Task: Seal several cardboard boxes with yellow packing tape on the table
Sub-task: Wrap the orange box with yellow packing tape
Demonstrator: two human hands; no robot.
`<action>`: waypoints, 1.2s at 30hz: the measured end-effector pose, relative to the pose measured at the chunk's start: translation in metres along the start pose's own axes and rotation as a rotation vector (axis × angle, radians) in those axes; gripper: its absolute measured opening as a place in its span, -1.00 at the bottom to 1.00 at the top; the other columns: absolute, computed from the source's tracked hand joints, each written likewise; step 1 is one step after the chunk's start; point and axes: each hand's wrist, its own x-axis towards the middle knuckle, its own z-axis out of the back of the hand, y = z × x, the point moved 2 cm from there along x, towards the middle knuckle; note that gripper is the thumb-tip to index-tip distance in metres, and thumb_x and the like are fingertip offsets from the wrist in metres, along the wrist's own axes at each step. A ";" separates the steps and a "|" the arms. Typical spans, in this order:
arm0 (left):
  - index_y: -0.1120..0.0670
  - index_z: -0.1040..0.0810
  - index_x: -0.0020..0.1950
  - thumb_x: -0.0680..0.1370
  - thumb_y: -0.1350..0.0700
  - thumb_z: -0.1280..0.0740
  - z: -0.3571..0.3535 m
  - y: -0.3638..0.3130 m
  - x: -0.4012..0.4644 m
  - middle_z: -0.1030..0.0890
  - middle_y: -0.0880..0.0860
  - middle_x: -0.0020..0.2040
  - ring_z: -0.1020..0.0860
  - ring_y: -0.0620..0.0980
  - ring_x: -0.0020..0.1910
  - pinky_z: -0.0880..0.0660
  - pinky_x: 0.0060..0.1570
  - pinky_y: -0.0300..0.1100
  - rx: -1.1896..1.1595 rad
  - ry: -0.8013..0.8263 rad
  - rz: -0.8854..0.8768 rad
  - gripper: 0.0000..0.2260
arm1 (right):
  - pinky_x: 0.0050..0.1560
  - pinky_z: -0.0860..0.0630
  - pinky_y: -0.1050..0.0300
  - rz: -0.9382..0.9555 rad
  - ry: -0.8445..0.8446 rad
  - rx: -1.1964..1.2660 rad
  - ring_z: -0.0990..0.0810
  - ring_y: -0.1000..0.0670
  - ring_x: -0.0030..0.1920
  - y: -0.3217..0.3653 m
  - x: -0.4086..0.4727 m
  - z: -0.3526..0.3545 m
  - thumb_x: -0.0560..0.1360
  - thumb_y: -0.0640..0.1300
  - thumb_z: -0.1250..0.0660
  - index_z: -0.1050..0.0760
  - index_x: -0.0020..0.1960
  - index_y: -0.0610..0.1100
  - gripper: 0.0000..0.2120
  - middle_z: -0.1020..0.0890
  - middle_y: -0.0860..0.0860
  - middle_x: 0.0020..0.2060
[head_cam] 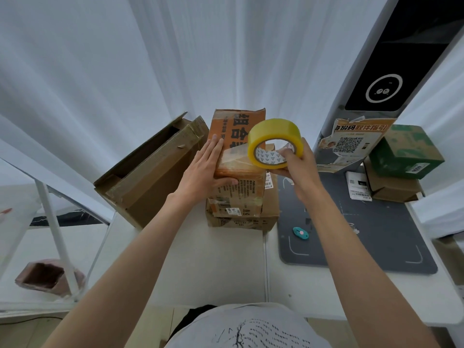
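Left hand: your left hand (209,169) lies flat with straight fingers on the top of the orange box (237,144), thumb on the near face; it presses and grips nothing.
Right hand: your right hand (297,164) holds the yellow tape roll (273,143), with one finger curled into the core and the others behind it.
Tape: a strip seems to run from the roll down to the box top near your left fingers, but it is transparent and hard to see.
Box position: the orange box stands on a brown box (242,214), on the white table (213,259).
Advice: keep the left palm firm, pull the roll low and straight along the seam, then rub the strip flat.
Cutter: the small teal cutter (300,233) lies on the grey mat (376,234), near for cutting.
Writing: large black Chinese characters on the orange box; small print on its side is not readable.
Poster: the orange poster (351,144) carries a QR code and Chinese title.
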 end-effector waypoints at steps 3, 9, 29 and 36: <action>0.02 0.11 0.67 0.45 -0.37 -0.33 0.000 0.002 -0.001 0.13 -0.02 0.67 0.16 -0.06 0.63 0.13 0.56 -0.04 0.012 -0.009 -0.010 0.00 | -0.21 -0.68 0.11 -0.021 -0.040 0.106 -0.63 0.00 0.04 -0.002 0.000 0.001 0.66 -0.25 -0.21 -0.47 0.13 -0.14 -0.90 -0.58 -0.05 0.02; 0.01 0.11 0.67 0.40 -0.47 -0.22 0.005 0.023 -0.003 0.12 -0.03 0.67 0.17 -0.07 0.64 0.12 0.60 0.07 -0.009 0.011 -0.006 0.02 | -0.31 -0.60 0.25 -0.072 -0.213 0.210 -0.60 0.12 -0.07 -0.022 0.005 0.017 0.66 -0.20 -0.27 -0.53 0.05 -0.05 -0.91 -0.61 0.08 -0.11; -0.16 0.06 0.66 0.52 -0.41 -0.11 -0.005 0.016 -0.004 0.17 0.08 0.67 0.17 0.14 0.64 0.08 0.55 0.20 0.095 -0.010 -0.152 -0.21 | -0.01 -0.64 0.07 -0.342 -0.251 0.469 -0.64 0.02 -0.01 -0.081 0.006 0.003 0.60 -0.16 -0.39 -0.52 0.07 0.02 -0.88 -0.64 0.00 0.01; -0.18 0.00 0.66 0.56 -0.41 -0.12 -0.003 0.025 -0.007 0.06 0.03 0.68 0.12 0.16 0.64 -0.07 0.54 0.27 0.098 -0.024 -0.174 -0.27 | -0.18 -0.64 0.18 -0.480 -0.058 0.686 -0.73 0.03 -0.14 -0.094 -0.005 -0.021 0.54 -0.17 -0.45 -0.56 0.23 -0.15 -0.73 -0.73 -0.07 -0.03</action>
